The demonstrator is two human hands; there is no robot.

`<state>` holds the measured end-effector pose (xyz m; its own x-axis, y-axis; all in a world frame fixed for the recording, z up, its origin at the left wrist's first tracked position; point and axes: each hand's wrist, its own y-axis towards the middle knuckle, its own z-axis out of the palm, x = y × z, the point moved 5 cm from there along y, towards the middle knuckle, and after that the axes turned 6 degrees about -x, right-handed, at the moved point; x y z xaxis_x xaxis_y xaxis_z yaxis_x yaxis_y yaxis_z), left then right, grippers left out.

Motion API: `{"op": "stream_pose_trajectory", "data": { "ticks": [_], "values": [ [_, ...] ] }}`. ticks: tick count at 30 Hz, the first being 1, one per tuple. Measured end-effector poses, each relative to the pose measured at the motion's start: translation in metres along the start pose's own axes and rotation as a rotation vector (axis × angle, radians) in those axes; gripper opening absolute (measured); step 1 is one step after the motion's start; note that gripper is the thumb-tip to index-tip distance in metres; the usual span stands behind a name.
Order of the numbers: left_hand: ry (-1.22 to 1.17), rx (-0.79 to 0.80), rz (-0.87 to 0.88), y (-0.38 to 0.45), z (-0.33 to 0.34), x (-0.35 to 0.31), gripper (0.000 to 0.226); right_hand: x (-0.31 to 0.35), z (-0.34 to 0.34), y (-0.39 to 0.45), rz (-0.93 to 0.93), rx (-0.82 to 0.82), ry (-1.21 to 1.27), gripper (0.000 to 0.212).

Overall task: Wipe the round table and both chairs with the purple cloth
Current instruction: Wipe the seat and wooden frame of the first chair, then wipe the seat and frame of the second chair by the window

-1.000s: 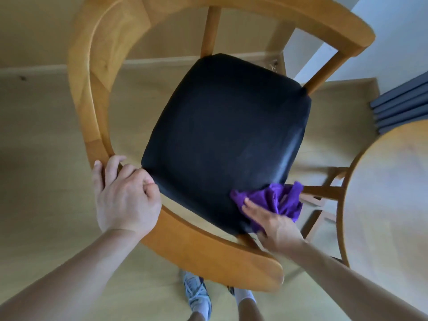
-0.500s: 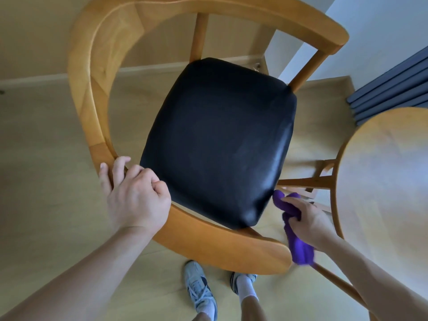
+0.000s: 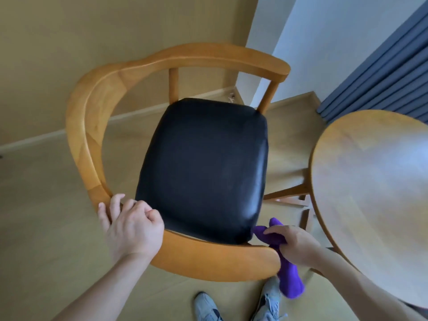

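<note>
Head cam: left hand [image 3: 129,228] is curled over the chair [image 3: 92,126] rail at about 7 o'clock, steadying it. Right hand [image 3: 294,244] has its fingers bunched round the purple cloth [image 3: 289,281] at 5 o'clock, just off the black seat [image 3: 203,167] corner, with a long tail dangling toward the shoes [image 3: 208,306]. The tail could snag the armrest end or slip loose on the next swipe. A second ago the cloth was still on the seat; now it's off. Round table [image 3: 370,195] sits at 3 o'clock.

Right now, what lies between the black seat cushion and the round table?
Bare floor and the table's wooden leg struts, seen in the head view.
</note>
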<state>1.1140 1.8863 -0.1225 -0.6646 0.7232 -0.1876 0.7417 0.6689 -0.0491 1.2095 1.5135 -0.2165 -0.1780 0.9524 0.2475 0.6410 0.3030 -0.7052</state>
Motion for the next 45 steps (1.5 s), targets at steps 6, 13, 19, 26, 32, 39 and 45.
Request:
{"op": "stream_pose_trajectory", "data": {
  "ticks": [6, 13, 19, 26, 32, 39, 45],
  "values": [
    [0.011, 0.0, -0.003, -0.001, 0.006, 0.004, 0.032, -0.043, 0.006, -0.112, 0.167, -0.373, 0.69, 0.09],
    [-0.244, 0.181, -0.152, -0.014, 0.046, -0.002, 0.017, -0.086, 0.061, -0.193, 0.256, -0.626, 1.259, 0.087],
    [-0.455, 0.351, 0.396, -0.155, 0.002, -0.155, 0.021, -0.122, 0.07, -0.248, 0.133, -0.803, 1.519, 0.081],
    [-0.938, 1.135, 0.193, -0.413, 0.018, -0.378, 0.029, -0.184, 0.038, -0.359, 0.071, -1.172, 1.03, 0.079],
    [-1.044, 1.045, 0.566, -0.511, -0.005, -0.453, 0.026, -0.297, 0.046, -0.454, 0.115, -1.206, 1.541, 0.071],
    [-0.951, 1.071, 0.799, -0.598, 0.001, -0.496, 0.021, -0.397, 0.077, -0.505, 0.189, -1.154, 1.388, 0.017],
    [-0.708, 0.938, 0.843, -0.614, 0.023, -0.502, 0.029, -0.433, 0.1, -0.523, 0.475, -1.283, 0.956, 0.027]
  ]
}}
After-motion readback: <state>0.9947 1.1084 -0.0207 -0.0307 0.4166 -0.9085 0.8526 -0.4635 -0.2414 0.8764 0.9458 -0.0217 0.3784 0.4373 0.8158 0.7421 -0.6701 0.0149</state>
